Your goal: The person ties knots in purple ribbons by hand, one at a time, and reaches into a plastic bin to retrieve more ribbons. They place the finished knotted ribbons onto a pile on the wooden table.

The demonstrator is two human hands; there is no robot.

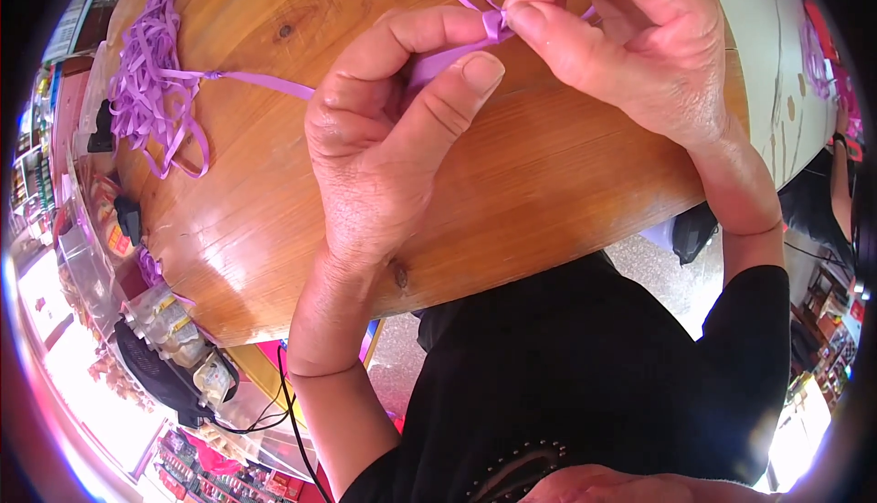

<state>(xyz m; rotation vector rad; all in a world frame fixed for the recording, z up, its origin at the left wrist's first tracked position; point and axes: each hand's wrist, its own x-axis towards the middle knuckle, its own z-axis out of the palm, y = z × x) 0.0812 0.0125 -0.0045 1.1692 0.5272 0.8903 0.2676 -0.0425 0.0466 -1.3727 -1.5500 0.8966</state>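
Both my hands are raised over a wooden table, working on a purple ribbon (494, 24). A small knot or bow sits between them, with a loop standing up above it. My left hand (397, 119) is closed round the ribbon, its index finger against the knot and its thumb below. The thumb and index finger of my right hand (630, 42) pinch the ribbon at the knot's right side. From my left hand the ribbon runs left, through another small knot, to a tangled purple ribbon pile (153, 83) at the table's far left.
The round wooden table (247, 220) has a curved near edge close to my body. A white marbled surface (772, 55) adjoins at the right. Beyond the left edge are clear plastic packages (169, 325), a black mesh bag (151, 366) and a black cable (294, 412).
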